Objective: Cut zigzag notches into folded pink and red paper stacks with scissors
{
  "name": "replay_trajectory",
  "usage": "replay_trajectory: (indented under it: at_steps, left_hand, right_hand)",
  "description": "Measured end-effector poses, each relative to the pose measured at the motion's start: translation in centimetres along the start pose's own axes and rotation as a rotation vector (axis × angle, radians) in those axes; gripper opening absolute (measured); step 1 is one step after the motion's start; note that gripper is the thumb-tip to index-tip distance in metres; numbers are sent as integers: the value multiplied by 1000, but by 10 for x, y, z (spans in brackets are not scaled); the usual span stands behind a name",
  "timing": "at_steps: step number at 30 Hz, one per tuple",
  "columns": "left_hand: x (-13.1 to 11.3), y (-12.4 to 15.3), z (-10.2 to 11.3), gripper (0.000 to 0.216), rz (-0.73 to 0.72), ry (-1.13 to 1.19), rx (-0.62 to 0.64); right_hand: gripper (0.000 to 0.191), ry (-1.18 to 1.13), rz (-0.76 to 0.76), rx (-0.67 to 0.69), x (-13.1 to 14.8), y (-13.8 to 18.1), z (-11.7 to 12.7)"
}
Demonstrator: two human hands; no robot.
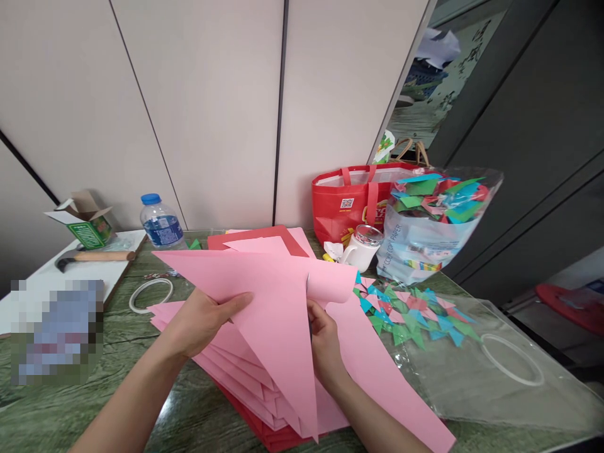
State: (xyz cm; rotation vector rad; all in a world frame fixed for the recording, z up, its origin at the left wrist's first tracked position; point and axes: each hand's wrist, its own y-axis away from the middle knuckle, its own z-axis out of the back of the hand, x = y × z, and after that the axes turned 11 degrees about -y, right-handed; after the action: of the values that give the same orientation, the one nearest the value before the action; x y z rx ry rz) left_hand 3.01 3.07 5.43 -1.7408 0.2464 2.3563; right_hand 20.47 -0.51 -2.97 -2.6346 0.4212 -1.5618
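My left hand [210, 321] grips a large sheet of pink paper [278, 314], thumb on top and fingers hidden underneath. My right hand [324, 340] is closed on scissors [308, 283]; only a thin strip of blade and a dark part near the fingers show. The blade sits in a cut in the sheet, and the paper right of it curls over. Below the raised sheet lies a stack of folded pink paper [250, 371], with red paper [245, 421] beneath it.
At the back stand a water bottle [162, 223], a red bag [330, 207], a white mug [361, 251] and a plastic bag of paper scraps [419, 233]. Coloured paper pieces [410, 314] lie to the right. A sickle [99, 256] and white ring [134, 299] lie left.
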Motion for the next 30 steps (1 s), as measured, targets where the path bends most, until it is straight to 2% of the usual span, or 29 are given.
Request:
replay_trajectory:
  at_steps: [21,30]
  left_hand:
    - [1,0,-2,37,-14,23,1]
    - [0,0,-3,33,-15,13,4]
  right_hand:
    - [29,22,-4,-25,6,1,-2]
    - [30,70,9,-68,7,1,-3]
